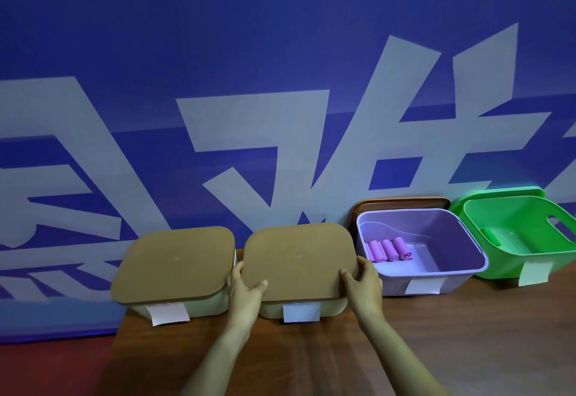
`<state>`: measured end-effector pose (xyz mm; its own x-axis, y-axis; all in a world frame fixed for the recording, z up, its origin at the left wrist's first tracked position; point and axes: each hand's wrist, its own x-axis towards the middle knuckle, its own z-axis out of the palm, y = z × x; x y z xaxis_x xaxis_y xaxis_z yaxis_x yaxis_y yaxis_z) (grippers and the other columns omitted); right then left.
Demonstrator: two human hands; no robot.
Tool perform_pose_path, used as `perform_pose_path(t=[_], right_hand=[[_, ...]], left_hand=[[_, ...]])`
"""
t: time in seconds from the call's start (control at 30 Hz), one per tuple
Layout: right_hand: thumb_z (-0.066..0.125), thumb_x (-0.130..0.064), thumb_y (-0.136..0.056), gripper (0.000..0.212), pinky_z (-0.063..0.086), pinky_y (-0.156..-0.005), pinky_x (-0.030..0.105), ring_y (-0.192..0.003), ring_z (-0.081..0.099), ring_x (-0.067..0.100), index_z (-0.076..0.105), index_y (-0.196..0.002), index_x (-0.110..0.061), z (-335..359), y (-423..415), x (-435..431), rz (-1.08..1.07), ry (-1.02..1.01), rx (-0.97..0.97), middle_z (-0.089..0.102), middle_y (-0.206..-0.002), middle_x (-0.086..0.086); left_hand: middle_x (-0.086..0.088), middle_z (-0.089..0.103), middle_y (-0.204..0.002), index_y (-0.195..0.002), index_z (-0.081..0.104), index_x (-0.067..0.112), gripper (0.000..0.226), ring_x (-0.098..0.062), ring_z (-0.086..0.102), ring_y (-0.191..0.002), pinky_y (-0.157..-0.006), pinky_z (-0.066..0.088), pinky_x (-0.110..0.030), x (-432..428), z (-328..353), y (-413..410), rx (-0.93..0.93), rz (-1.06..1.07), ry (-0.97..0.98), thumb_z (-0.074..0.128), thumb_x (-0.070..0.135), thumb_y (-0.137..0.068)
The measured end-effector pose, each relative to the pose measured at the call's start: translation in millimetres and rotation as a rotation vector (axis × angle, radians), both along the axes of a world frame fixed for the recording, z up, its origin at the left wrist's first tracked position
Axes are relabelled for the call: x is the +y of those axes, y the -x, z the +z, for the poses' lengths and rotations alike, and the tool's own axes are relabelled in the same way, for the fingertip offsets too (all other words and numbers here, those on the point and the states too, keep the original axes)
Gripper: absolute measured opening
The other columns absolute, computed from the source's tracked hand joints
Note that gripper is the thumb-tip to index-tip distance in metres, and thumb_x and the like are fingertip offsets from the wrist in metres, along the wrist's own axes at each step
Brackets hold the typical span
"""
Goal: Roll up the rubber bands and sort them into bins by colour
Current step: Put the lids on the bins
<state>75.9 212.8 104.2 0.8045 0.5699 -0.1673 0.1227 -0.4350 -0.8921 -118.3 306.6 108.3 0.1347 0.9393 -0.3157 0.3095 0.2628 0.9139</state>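
Four bins stand in a row along the back of a wooden table (467, 349). The two left bins are pale with brown lids. My left hand (246, 289) grips the left edge of the second bin's brown lid (299, 258), thumb on top. My right hand (363, 283) grips that lid's right front corner. The far-left bin keeps its lid (174, 264) on. An open purple bin (448, 277) holds several rolled pink-purple bands (389, 250). At the far right an open green bin (511, 264) holds a rolled green band (491, 236).
A brown lid (402, 203) leans against the wall behind the purple bin, and a green lid (498, 193) behind the green bin. White paper labels hang on each bin's front. A blue banner with pale characters (280, 83) fills the background. The table's left edge is near the first bin.
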Motion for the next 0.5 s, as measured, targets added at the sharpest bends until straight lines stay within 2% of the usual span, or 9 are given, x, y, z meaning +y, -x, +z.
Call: perform_pose_path(t=[0.13, 0.2, 0.27, 0.3, 0.37, 0.43, 0.5], right_hand=[[0.058, -0.009, -0.090, 0.032, 0.043, -0.087, 0.035, -0.104, 0.054, 0.029, 0.042, -0.118, -0.001, 4.4, 0.6, 16.1, 0.000, 0.010, 0.119, 0.056, -0.110, 0.013], [0.057, -0.011, -0.092, 0.027, 0.039, -0.080, 0.032, -0.097, 0.054, 0.029, 0.036, -0.108, -0.004, 7.2, -0.9, 23.6, -0.015, 0.039, 0.144, 0.054, -0.099, 0.011], [0.058, -0.013, -0.093, 0.029, 0.040, -0.080, 0.033, -0.094, 0.053, 0.029, 0.033, -0.105, -0.003, 11.9, -5.7, 31.4, -0.017, 0.068, 0.169, 0.052, -0.096, 0.013], [0.058, -0.014, -0.092, 0.032, 0.040, -0.081, 0.034, -0.097, 0.054, 0.031, 0.035, -0.109, -0.001, 14.5, -8.4, 35.5, 0.007, 0.088, 0.169, 0.053, -0.100, 0.015], [0.057, -0.018, -0.093, 0.048, 0.038, -0.087, 0.034, -0.113, 0.054, 0.036, 0.033, -0.133, -0.002, 18.8, -13.7, 43.7, 0.101, 0.158, 0.143, 0.055, -0.120, 0.020], [0.051, -0.024, -0.096, 0.061, 0.037, -0.096, 0.037, -0.123, 0.049, 0.038, 0.021, -0.148, -0.014, 19.8, -19.5, 52.7, 0.186, 0.240, 0.115, 0.047, -0.138, 0.020], [0.044, -0.029, -0.098, 0.057, 0.037, -0.100, 0.041, -0.123, 0.048, 0.040, 0.019, -0.147, -0.015, 21.7, -24.7, 61.5, 0.200, 0.286, 0.112, 0.045, -0.140, 0.023]], left_hand=[[-0.004, 0.022, -0.153, -0.150, 0.019, 0.016, 0.088, -0.026, 0.021, -0.141, -0.115, 0.025, -0.046, 13.5, 3.2, -8.1, 0.206, -0.076, -0.008, 0.073, 0.021, -0.081], [-0.007, 0.028, -0.151, -0.149, 0.023, 0.013, 0.090, -0.026, 0.027, -0.138, -0.114, 0.027, -0.044, 18.6, 3.7, -11.6, 0.195, -0.085, -0.012, 0.077, 0.019, -0.077], [-0.007, 0.036, -0.144, -0.145, 0.027, 0.011, 0.093, -0.025, 0.036, -0.132, -0.111, 0.032, -0.041, 24.6, 5.8, -13.4, 0.157, -0.066, 0.001, 0.082, 0.013, -0.070], [-0.006, 0.037, -0.143, -0.145, 0.027, 0.011, 0.096, -0.024, 0.038, -0.131, -0.111, 0.033, -0.040, 28.1, 7.4, -14.2, 0.152, -0.068, 0.007, 0.083, 0.012, -0.067], [-0.004, 0.032, -0.147, -0.145, 0.025, 0.015, 0.100, -0.022, 0.035, -0.133, -0.112, 0.031, -0.038, 36.2, 9.2, -16.4, 0.180, -0.115, -0.001, 0.085, 0.014, -0.064], [-0.002, 0.009, -0.159, -0.151, 0.015, 0.019, 0.108, -0.021, 0.018, -0.143, -0.116, 0.023, -0.038, 42.9, 12.9, -21.4, 0.283, -0.212, -0.020, 0.083, 0.021, -0.066], [0.002, -0.013, -0.159, -0.153, 0.000, 0.019, 0.115, -0.019, -0.002, -0.147, -0.120, 0.012, -0.038, 47.5, 16.7, -27.3, 0.397, -0.283, -0.004, 0.080, 0.031, -0.071]])
